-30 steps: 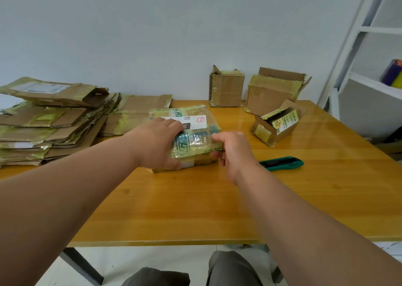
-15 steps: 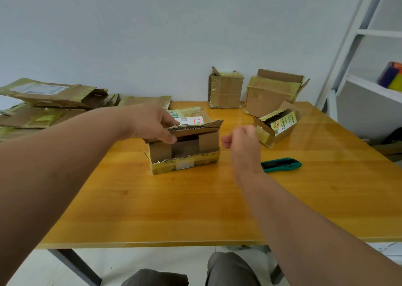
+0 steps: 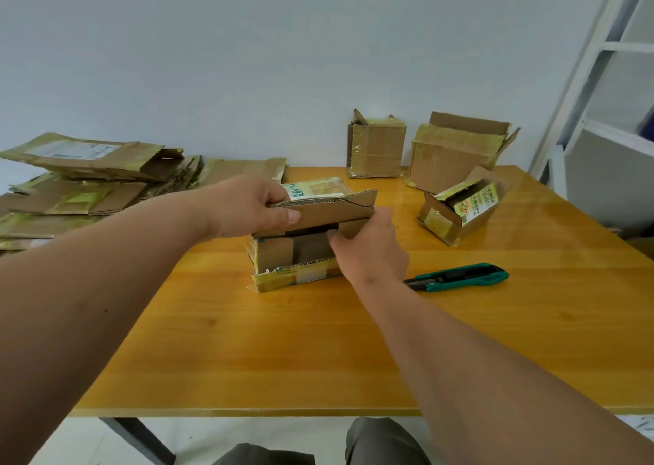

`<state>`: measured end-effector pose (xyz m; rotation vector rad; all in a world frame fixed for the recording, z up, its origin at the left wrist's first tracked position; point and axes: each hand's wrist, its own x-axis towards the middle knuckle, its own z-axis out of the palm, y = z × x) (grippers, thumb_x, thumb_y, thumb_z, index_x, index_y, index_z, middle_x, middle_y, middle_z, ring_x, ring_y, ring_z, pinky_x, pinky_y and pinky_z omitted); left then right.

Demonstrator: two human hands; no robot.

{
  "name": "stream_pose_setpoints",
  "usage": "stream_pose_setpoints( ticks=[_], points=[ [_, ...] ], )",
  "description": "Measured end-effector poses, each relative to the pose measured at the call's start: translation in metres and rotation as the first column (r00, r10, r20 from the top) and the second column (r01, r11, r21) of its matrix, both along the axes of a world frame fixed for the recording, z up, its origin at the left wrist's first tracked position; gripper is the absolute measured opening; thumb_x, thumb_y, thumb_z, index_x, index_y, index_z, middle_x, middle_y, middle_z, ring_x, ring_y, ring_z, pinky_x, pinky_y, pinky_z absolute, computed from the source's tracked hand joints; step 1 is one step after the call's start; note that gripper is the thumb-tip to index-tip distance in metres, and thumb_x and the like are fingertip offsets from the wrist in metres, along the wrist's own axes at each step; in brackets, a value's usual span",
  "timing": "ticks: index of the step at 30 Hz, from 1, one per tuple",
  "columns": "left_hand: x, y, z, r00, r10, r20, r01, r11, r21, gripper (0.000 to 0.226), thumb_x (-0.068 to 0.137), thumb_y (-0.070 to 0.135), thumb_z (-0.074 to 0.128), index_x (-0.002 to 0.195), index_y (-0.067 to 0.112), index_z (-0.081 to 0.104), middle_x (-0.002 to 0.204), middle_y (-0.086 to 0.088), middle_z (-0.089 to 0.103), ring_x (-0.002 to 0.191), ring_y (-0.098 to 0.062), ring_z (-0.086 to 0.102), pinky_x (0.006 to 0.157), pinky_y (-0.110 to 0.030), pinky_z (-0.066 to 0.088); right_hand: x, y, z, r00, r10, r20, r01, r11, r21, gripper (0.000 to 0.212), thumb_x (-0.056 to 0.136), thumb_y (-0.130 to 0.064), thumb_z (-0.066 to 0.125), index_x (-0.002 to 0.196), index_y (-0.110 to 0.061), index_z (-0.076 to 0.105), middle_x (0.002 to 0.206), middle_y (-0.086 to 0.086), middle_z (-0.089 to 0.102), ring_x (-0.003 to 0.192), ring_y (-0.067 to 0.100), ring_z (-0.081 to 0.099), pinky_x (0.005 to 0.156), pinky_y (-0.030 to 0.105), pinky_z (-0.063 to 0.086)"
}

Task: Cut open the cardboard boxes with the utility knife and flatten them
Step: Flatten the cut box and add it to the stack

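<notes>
While a person looks down from a head-worn camera, both bare forearms reach forward over a glossy yellow-orange wooden table (image 3: 318, 340). At the middle of the table sits a small cardboard box (image 3: 300, 248) wrapped in yellowish tape, its near side open toward the viewer so the dark inside shows. The left hand (image 3: 247, 208) grips the raised upper flap (image 3: 329, 209) of this box, thumb pressed along the flap's front face and fingers curled over its top edge. The right hand (image 3: 368, 248) is at the box's right end, fingers bent around an inner side flap; the grip itself is partly hidden by the back of the hand, so it seems to be holding that flap rather than merely touching it.

Just right of the box, near the right wrist, a green utility knife (image 3: 460, 277) lies flat on the table, held by neither hand. Farther right, an opened box (image 3: 460, 213) lies tilted on its side. Against the pale wall behind stand two more taped boxes: a small upright one (image 3: 377, 149) and a wider one (image 3: 456, 156) with its flaps up. At the left edge of the table, a stack of flattened boxes (image 3: 78, 181) is piled up. A white shelf frame (image 3: 587, 75) rises at the far right.
</notes>
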<state>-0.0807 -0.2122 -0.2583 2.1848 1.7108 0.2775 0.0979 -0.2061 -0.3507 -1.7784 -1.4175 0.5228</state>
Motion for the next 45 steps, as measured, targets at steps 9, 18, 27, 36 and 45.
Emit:
stream_pose_setpoints(
  ticks=[9, 18, 27, 36, 45],
  points=[
    [-0.001, -0.01, -0.043, 0.854, 0.347, 0.389, -0.475, 0.823, 0.31, 0.058, 0.073, 0.063, 0.069, 0.103, 0.015, 0.056, 0.091, -0.001, 0.061, 0.082, -0.02, 0.057, 0.064, -0.035, 0.049, 0.03, -0.006, -0.001, 0.931, 0.126, -0.342, -0.121, 0.992, 0.035, 0.039, 0.099, -0.012, 0.048, 0.137, -0.019, 0.049, 0.096, -0.004, 0.059, 0.077, 0.009, 0.055, 0.059, 0.025, 0.042],
    [0.01, -0.012, -0.075, 0.712, 0.426, 0.558, -0.604, 0.777, 0.178, 0.084, 0.069, 0.052, 0.081, 0.126, 0.029, 0.023, 0.091, 0.002, 0.059, 0.079, -0.018, 0.061, 0.058, -0.028, 0.047, 0.034, -0.009, 0.007, 0.836, 0.195, -0.513, -0.156, 0.981, 0.119, 0.039, 0.101, -0.01, 0.049, 0.137, -0.024, 0.055, 0.11, -0.004, 0.055, 0.087, 0.012, 0.052, 0.053, 0.011, 0.036],
    [0.012, -0.006, -0.057, 0.836, 0.432, 0.339, -0.531, 0.792, 0.301, 0.071, 0.077, 0.034, 0.072, 0.131, 0.023, 0.027, 0.098, -0.001, 0.058, 0.07, -0.017, 0.057, 0.062, -0.034, 0.052, 0.042, -0.017, 0.008, 0.796, 0.199, -0.571, -0.175, 0.98, 0.098, 0.039, 0.099, -0.009, 0.052, 0.134, -0.027, 0.059, 0.12, -0.002, 0.06, 0.103, 0.015, 0.056, 0.073, 0.024, 0.048],
    [-0.002, -0.01, -0.028, 0.938, 0.266, 0.221, -0.318, 0.915, 0.248, 0.067, 0.085, 0.024, 0.064, 0.146, 0.021, 0.037, 0.112, -0.004, 0.064, 0.082, -0.016, 0.058, 0.064, -0.028, 0.045, 0.042, -0.016, 0.011, 0.73, 0.111, -0.674, -0.101, 0.993, 0.054, 0.032, 0.095, -0.017, 0.056, 0.115, -0.04, 0.065, 0.117, 0.005, 0.065, 0.108, 0.032, 0.06, 0.092, 0.055, 0.054],
    [-0.019, -0.018, -0.02, 0.987, 0.119, 0.106, -0.121, 0.993, 0.008, 0.06, 0.095, 0.01, 0.048, 0.137, 0.053, 0.043, 0.093, -0.01, 0.065, 0.056, -0.017, 0.046, 0.049, -0.024, 0.043, 0.063, -0.03, 0.021, 0.268, 0.02, -0.963, -0.179, 0.983, -0.029, 0.027, 0.102, -0.021, 0.04, 0.12, -0.016, 0.059, 0.106, 0.017, 0.069, 0.097, 0.033, 0.066, 0.079, 0.047, 0.057]
  ],
)
